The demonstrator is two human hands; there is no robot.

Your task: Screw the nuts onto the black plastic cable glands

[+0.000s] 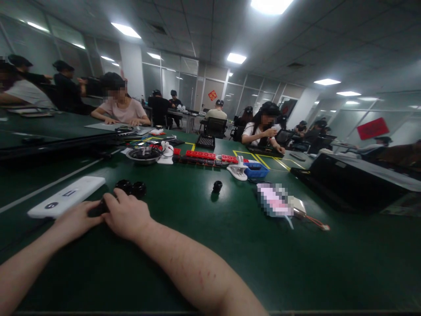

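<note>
My left hand [79, 216] and my right hand [127, 214] meet at the left of the green table. Between them is a small black part [97, 210], with the fingers of both hands closed on it. Just beyond my right hand stand two round black pieces, one [123, 185] partly behind its fingers and the other [139, 189] beside it. A similar black piece [217, 187] stands alone near the middle of the table. A long white device [67, 196] lies left of my hands.
Farther back are a metal bowl [144, 154], red strips [200, 155], a white clip stand [239, 169] and a blue basket [257, 170]. A pouch [273, 199] lies right of centre. A black monitor [355, 180] is at the right. People sit at tables beyond.
</note>
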